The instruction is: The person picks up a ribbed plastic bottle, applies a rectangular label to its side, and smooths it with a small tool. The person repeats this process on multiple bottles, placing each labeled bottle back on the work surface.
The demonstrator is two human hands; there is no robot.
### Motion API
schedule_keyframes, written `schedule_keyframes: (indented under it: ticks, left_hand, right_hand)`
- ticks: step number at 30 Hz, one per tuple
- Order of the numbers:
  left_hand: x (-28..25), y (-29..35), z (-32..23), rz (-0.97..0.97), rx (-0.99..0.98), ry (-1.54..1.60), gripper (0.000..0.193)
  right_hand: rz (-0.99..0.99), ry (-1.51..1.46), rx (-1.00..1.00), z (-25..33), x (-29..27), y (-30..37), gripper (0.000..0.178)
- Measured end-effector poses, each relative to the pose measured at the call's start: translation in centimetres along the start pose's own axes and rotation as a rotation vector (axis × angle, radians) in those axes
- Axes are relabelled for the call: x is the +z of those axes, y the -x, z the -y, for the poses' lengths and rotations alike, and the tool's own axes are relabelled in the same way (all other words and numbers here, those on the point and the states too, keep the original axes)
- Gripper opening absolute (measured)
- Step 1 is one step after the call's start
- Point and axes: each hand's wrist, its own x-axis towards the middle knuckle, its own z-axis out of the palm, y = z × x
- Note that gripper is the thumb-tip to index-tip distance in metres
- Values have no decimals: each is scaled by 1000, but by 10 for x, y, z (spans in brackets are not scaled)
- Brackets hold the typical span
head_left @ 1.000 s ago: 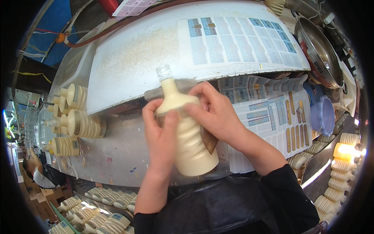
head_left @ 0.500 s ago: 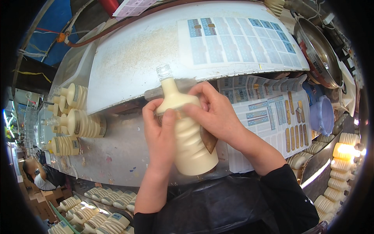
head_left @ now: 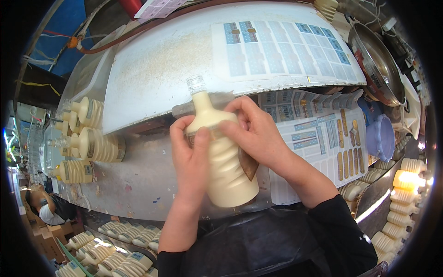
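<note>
A cream-coloured bottle (head_left: pixel 228 173) with a ridged, swirled body and a clear threaded neck lies slightly tilted in front of me, neck pointing away. My left hand (head_left: pixel 190 143) grips its left shoulder, thumb pressed on a narrow band (head_left: pixel 214 131) around the upper body. On the other side my right hand (head_left: pixel 251 131) holds the right shoulder, its thumb on the same band. A flat brown piece with a pointed end (head_left: pixel 248 165) shows below my right hand, against the bottle's side; whether the hand holds it is hidden. Behind the bottle's shoulder is a grey block (head_left: pixel 220 99).
Label sheets (head_left: pixel 286 48) lie on the raised white board (head_left: pixel 152 92); more sheets (head_left: pixel 318 143) lie at right. Similar bottles (head_left: pixel 101 145) stand at left, others (head_left: pixel 122 263) below. A purple bucket (head_left: pixel 381 137) and metal pan (head_left: pixel 376 64) are at right. Another person (head_left: pixel 50 207) is far left.
Both hands keep their hold on the bottle, with hardly any movement. The view has shifted very slightly. The person at far left has moved a little.
</note>
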Motion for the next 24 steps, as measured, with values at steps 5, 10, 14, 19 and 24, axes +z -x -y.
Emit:
schedule_keyframes:
  ticks: [5,10,14,19,24]
  left_hand:
    - [-3,-2,6,-20,6,-20,37]
    - [-2,-4,15,-40,29,-17,42]
    - [-1,-4,12,-44,41,-28,43]
    - [-1,-6,13,-50,85,-94,46]
    - [-1,-7,16,-61,102,-128,47]
  right_hand:
    - [27,0,31,-2,0,0,32]
    - [96,-257,-7,-17,-4,-5,25]
    - [124,-267,21,-18,-3,-2,25]
    - [72,-173,40,-11,-3,0,28]
    - [51,-189,35,-12,1,-1,29]
